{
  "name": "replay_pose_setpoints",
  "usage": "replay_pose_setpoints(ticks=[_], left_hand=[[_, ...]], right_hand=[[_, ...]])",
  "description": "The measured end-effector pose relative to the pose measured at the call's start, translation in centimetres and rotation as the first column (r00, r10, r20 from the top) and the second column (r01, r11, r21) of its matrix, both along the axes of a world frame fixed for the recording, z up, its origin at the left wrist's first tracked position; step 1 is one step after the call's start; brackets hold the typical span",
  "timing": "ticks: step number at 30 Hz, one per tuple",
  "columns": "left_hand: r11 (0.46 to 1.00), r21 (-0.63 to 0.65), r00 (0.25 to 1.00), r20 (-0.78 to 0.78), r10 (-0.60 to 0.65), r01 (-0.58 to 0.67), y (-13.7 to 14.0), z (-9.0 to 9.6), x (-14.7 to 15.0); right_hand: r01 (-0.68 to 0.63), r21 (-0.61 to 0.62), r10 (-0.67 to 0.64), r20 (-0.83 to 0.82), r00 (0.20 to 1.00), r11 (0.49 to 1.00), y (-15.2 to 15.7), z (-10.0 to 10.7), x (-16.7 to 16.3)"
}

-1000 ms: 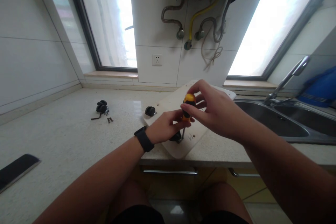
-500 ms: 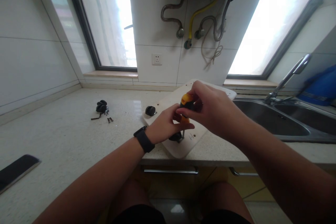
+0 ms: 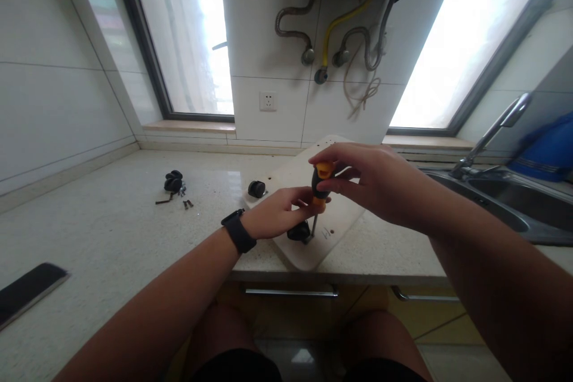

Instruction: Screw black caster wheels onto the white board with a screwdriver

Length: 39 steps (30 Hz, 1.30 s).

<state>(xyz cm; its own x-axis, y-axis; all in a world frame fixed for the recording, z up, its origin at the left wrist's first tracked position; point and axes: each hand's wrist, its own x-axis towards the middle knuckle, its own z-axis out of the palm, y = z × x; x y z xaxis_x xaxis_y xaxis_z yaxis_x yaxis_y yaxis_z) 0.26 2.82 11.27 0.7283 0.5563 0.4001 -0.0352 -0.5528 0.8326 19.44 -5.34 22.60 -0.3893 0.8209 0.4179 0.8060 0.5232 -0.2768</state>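
An orange and black screwdriver (image 3: pixel 319 182) stands nearly upright, its tip at the metal plate of a black caster wheel (image 3: pixel 298 231). That caster sits at the near corner of a white board (image 3: pixel 308 258). My right hand (image 3: pixel 358 176) has its fingers round the top of the screwdriver's handle. Lower down, my left hand (image 3: pixel 286 212) pinches the front end of the handle between thumb and fingers. A second caster (image 3: pixel 256 189) rests at the board's left corner. The screw under the tip is too small to make out.
Further casters (image 3: pixel 173 181) lie on the counter to the left, beside several screws (image 3: pixel 188 205) and a small dark L-shaped piece (image 3: pixel 164 200). A dark flat object (image 3: pixel 31 292) is at the far left. The sink (image 3: pixel 496 197) and faucet (image 3: pixel 492 131) are on the right.
My right hand has turned on the screwdriver's handle, its wrist swinging outward to the right. My left hand has shifted slightly left and down, and the handle leans a little more to the right.
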Motion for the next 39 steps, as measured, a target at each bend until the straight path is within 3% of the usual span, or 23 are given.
replay_pose_setpoints(ticks=[5, 8, 11, 13, 16, 20, 27, 32, 35, 39], left_hand=[[0.979, -0.009, 0.969, 0.142, 0.203, -0.204, -0.8, -1.0, 1.4], [0.948, 0.021, 0.937, 0.156, 0.312, -0.319, -1.4, -1.5, 2.0], [0.948, 0.054, 0.943, 0.141, 0.302, -0.312, -1.5, -1.5, 2.0], [0.972, 0.071, 0.972, 0.096, 0.215, -0.222, -1.1, -1.2, 1.6], [0.997, 0.022, 0.998, 0.011, 0.069, -0.070, -0.4, -0.7, 0.7], [0.999, 0.019, 1.000, -0.011, 0.029, -0.029, 0.3, -0.7, 0.4], [0.961, 0.032, 0.940, 0.220, 0.260, -0.273, -0.6, -1.8, 1.6], [0.911, 0.097, 0.899, 0.232, 0.372, -0.402, -1.6, -1.7, 1.9], [0.905, 0.143, 0.907, 0.200, 0.370, -0.401, -1.8, -1.3, 1.8], [0.930, 0.191, 0.948, 0.115, 0.296, -0.314, -1.8, -0.3, 1.3]], right_hand=[[0.162, 0.232, -0.181, 0.062, 0.982, 0.959, 0.0, -0.6, -1.4], [0.223, 0.307, -0.272, 0.124, 0.954, 0.925, -0.1, -0.9, -1.8], [0.186, 0.242, -0.216, 0.104, 0.971, 0.952, -0.5, -0.8, -1.3], [0.046, 0.108, -0.054, 0.078, 0.995, 0.993, -0.7, -0.6, -0.5], [-0.119, -0.050, 0.122, 0.067, 0.990, 0.992, -0.6, -0.2, 0.4], [-0.069, 0.021, 0.067, 0.087, 0.994, 0.997, -0.2, -0.2, 0.4], [0.106, 0.188, -0.125, 0.092, 0.988, 0.976, 0.1, -1.1, -1.5], [0.212, 0.231, -0.251, 0.156, 0.955, 0.949, -0.5, -1.3, -2.3], [0.176, 0.164, -0.200, 0.144, 0.969, 0.971, -0.8, -1.4, -2.0], [-0.030, 0.028, 0.029, 0.044, 0.999, 0.999, -0.6, -1.5, -0.7]])
